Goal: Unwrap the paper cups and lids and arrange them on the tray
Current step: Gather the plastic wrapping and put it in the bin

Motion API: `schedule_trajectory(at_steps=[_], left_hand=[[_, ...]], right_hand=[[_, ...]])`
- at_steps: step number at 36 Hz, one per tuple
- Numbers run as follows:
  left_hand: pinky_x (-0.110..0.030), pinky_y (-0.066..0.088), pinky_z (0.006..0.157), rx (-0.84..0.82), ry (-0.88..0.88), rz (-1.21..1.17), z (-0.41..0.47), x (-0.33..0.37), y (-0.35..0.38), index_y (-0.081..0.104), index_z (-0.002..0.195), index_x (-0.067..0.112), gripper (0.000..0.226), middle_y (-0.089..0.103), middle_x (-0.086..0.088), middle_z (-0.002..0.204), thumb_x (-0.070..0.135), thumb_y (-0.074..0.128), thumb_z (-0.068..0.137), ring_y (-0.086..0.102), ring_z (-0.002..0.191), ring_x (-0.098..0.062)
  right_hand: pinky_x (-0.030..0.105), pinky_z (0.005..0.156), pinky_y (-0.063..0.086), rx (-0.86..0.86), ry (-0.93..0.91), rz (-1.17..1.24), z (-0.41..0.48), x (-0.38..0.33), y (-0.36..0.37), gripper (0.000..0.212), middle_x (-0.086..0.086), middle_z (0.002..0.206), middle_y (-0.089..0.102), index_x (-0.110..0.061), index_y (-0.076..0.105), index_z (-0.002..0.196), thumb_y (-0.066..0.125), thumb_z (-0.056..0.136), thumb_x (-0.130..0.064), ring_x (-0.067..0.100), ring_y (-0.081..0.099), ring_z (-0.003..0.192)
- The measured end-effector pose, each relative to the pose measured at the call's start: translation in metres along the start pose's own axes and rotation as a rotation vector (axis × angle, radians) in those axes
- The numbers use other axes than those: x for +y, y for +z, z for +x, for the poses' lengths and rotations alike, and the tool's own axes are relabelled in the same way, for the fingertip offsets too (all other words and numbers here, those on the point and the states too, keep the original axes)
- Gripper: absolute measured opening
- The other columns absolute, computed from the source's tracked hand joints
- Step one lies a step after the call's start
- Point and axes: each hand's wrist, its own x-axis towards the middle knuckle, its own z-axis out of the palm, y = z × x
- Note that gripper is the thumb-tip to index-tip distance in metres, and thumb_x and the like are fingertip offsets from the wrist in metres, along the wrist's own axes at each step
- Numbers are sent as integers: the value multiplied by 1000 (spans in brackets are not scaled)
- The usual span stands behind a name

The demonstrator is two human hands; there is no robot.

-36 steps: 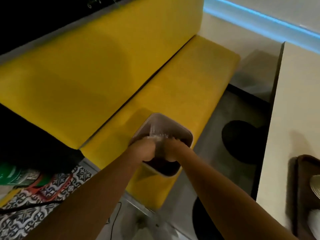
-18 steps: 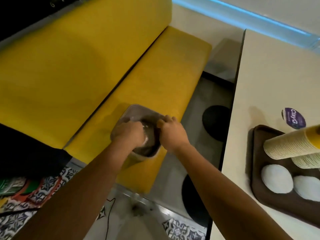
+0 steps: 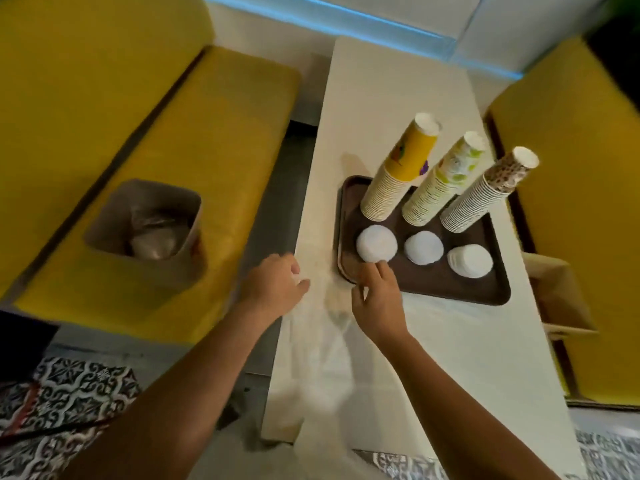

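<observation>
I see the tray (image 3: 450,289) on the table (image 3: 398,98), with three cup stacks (image 3: 440,185) along its far side and three lid stacks (image 3: 424,247) in a row in front of them. I make out no wrapping on any. My right hand (image 3: 379,296) is loosely spread and holds nothing, its fingertips at the tray's near left corner, touching or just short of the left lid stack (image 3: 376,244). My left hand (image 3: 273,285) hangs at the table's left edge; I cannot tell whether it holds anything. The bin (image 3: 145,202) on the bench (image 3: 207,133) has crumpled film (image 3: 152,237) in it.

I judge the arranging nearly done. Next I would square that left lid stack, lightly, so it doesn't topple. A pale blur (image 3: 322,344) on the table nearer me may be leftover wrapping for the bin.
</observation>
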Motion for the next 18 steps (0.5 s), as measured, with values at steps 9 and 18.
schedule_trajectory(at_steps=[9, 18], left_hand=[[-42, 49, 104, -88, -220, 158, -36, 61, 84, 32, 151, 10, 83, 34, -21, 153, 50, 74, 92, 47, 137, -37], [-38, 54, 93, -86, -200, 56, -43, 70, 97, 54, 136, 12, 43, 61, -13, 132, 14, 67, 95, 62, 116, -33]], right_hand=[[49, 106, 44, -233, 326, -373, -67, 121, -58, 43, 7, 147, 45, -30, 53, 139, 57, 100, -46, 32, 44, 132], [39, 84, 44, -265, 121, -307, -85, 150, -68, 21, 5, 115, 55, -18, 64, 120, 54, 104, -25, 29, 51, 100]])
